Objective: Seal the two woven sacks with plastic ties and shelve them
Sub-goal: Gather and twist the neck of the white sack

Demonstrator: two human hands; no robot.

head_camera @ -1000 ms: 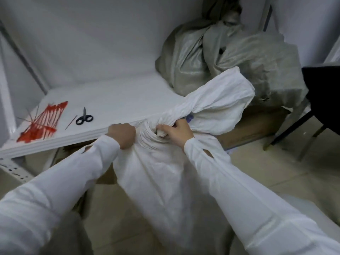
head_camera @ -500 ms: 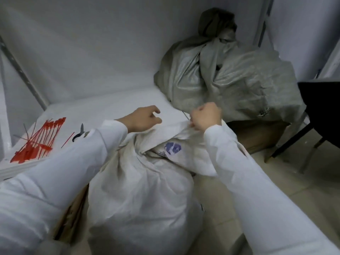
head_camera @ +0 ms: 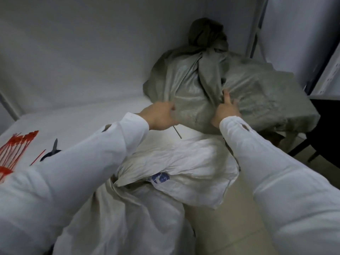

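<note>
Left hand point(head_camera: 160, 116) pinched the near fabric of the grey sack point(head_camera: 202, 85) on the white shelf point(head_camera: 88, 124), right hand point(head_camera: 225, 112) clutched a fold thumb-up, white sack point(head_camera: 165, 162) stood below against the shelf edge, red ties point(head_camera: 16, 146) lay far left.

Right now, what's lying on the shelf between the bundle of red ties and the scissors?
One loose red tie lies on the white shelf between the bundle and the scissors, seen in the head view.
</note>
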